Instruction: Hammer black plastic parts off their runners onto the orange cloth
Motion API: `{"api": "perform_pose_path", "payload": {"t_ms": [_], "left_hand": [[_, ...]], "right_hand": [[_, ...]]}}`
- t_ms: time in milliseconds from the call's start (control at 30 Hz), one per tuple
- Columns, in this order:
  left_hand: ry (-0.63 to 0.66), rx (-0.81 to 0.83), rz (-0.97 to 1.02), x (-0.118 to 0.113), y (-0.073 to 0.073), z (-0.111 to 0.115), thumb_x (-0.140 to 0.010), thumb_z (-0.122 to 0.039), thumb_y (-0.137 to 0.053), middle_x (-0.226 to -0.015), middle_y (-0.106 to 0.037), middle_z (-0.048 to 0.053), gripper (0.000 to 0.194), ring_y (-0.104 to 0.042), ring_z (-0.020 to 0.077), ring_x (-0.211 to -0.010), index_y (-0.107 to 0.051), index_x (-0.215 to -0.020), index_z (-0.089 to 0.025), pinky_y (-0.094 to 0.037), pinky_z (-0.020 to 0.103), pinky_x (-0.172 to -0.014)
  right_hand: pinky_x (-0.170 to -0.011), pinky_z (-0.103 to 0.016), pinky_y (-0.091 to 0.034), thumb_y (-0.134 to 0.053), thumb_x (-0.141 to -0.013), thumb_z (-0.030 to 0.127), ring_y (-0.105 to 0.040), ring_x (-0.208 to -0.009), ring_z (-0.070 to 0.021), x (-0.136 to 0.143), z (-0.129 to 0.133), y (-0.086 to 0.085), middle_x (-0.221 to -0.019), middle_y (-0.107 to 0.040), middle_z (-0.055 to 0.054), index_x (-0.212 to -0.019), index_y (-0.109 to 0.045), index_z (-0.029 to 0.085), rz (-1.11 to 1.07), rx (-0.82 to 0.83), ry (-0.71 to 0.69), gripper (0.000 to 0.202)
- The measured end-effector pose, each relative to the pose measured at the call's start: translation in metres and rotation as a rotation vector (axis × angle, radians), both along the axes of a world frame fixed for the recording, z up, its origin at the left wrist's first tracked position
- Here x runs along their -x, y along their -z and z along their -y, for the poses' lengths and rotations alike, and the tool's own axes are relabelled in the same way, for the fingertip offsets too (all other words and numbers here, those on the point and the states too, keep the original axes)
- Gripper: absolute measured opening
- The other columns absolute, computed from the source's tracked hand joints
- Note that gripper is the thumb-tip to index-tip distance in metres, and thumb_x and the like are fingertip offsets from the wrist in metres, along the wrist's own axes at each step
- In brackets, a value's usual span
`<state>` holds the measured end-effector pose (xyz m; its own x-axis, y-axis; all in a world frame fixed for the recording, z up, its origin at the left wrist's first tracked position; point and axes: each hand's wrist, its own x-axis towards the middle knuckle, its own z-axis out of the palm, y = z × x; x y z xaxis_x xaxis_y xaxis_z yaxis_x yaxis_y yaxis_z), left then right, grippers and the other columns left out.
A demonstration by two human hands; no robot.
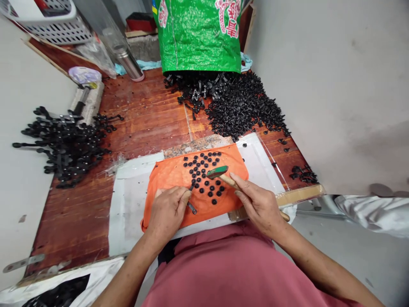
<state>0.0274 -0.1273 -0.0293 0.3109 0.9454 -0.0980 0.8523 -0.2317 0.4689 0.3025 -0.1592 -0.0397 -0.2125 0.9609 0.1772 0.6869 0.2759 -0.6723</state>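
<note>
At lower centre of the frame, the left hand (171,207) pinches a black link (192,208) on the orange cloth (166,181), and the right hand (257,202) grasps the handle of a hammer (217,172). The hammer's green head is over the black discs (214,201) spaced across the cloth at mid-frame; contact cannot be determined from this angle. Beyond, a link pile (70,147) occupies the left, with a heap of studs (246,108) upper right and a green bag (200,42) top centre.
</note>
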Motion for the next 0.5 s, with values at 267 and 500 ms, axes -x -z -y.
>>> {"api": "perform_pose_path", "payload": {"t_ms": [267,500], "left_hand": [[0.05,0.046,0.0,-0.01,-0.005,0.009,-0.104,-0.038,-0.032,-0.071,-0.067,0.001,0.042,-0.062,0.0192,-0.072,-0.055,-0.072,-0.023,-0.039,0.035,-0.077],[0.044,0.04,-0.066,-0.012,-0.001,0.006,-0.103,-0.04,-0.034,-0.072,-0.067,0.001,0.043,-0.061,0.019,-0.069,-0.053,-0.068,-0.022,-0.038,0.036,-0.077]], "right_hand": [[-0.105,-0.039,-0.054,-0.046,-0.106,0.025,-0.067,-0.122,-0.0232,-0.017,0.014,0.017,-0.142,-0.066,-0.004,-0.155,-0.046,0.031,-0.04,0.104,0.111,0.05],[-0.104,-0.039,-0.054,-0.047,-0.106,0.027,-0.069,-0.12,-0.0231,-0.017,0.013,0.021,-0.142,-0.066,-0.003,-0.154,-0.048,0.031,-0.028,0.084,0.128,0.048]]}}
